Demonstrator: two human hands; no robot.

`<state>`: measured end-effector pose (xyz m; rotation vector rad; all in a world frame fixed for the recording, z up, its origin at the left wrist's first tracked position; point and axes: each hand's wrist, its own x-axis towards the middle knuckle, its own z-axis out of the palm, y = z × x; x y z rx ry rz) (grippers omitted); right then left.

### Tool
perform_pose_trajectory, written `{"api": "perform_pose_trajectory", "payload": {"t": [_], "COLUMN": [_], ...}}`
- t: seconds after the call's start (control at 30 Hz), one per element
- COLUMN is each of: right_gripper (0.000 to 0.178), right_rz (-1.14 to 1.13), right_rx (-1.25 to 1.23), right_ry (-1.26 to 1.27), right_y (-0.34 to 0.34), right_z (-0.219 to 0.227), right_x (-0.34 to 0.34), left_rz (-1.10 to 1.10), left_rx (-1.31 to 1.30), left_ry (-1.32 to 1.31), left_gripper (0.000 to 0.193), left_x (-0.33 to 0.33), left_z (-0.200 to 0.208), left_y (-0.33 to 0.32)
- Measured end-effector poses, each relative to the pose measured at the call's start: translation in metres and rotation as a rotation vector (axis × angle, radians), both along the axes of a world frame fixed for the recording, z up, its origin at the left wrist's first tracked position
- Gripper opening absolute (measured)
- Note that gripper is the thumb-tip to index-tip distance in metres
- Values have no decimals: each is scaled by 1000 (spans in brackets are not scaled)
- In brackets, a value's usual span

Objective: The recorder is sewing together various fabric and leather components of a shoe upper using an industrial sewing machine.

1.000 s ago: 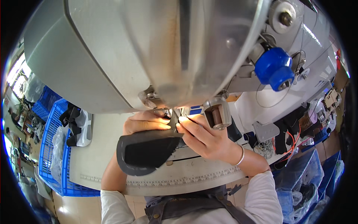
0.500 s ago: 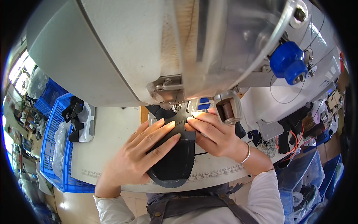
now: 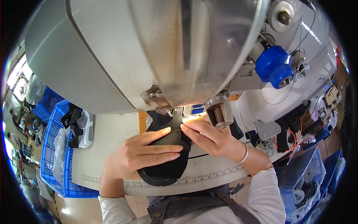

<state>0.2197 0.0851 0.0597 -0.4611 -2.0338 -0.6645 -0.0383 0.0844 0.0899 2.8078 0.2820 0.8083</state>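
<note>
A black shoe upper (image 3: 160, 175) with a grey stitched band lies on the sewing machine's pale bed, its rounded end toward me. From the left, my left hand (image 3: 143, 153) grips the upper, one finger along the band and two digits close together over the black part. My right hand (image 3: 210, 138) pinches its right edge between thumb and fingers, just in front of the needle area. Above both hands hangs the big grey head of the sewing machine (image 3: 104, 44); a lamp lights the spot at the fingertips. The upper's far end is partly hidden under the head.
At the left a blue crate (image 3: 69, 164) holds plastic bags, with black and white shoe parts (image 3: 85, 130) beside it. A blue knob (image 3: 274, 67) sticks out at upper right. Tangled thread (image 3: 266, 146) and orange cords lie right. A ruler strip (image 3: 209, 173) runs along the bed's front edge.
The upper's near end has swung slightly left. My left hand's fingers have drawn closer together on the band, and my right fingertips have shifted slightly left. The view has moved a little.
</note>
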Motion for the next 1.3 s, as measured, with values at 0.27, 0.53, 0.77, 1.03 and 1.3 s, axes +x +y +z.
{"api": "perform_pose_trajectory", "payload": {"t": [0.27,0.53,0.77,1.03,1.3], "right_gripper": [17,14,15,7,21], "right_rz": [25,22,-13,-68,54], "right_rx": [2,66,35,70,47], "right_ry": [35,42,15,36,103], "right_y": [2,6,4,3,5], "right_z": [-5,-11,-9,-11,-14], "right_x": [-2,-3,-4,-10,-2], "left_rz": [26,-125,-289,209,-118], "left_rx": [-35,-395,-489,483,-149], "left_ry": [-45,-198,-54,-284,-575], "left_gripper": [51,51,76,52,22], "left_x": [5,-11,-14,8,18], "left_z": [5,-10,-4,-50,-57], "left_y": [-6,15,34,33,44]}}
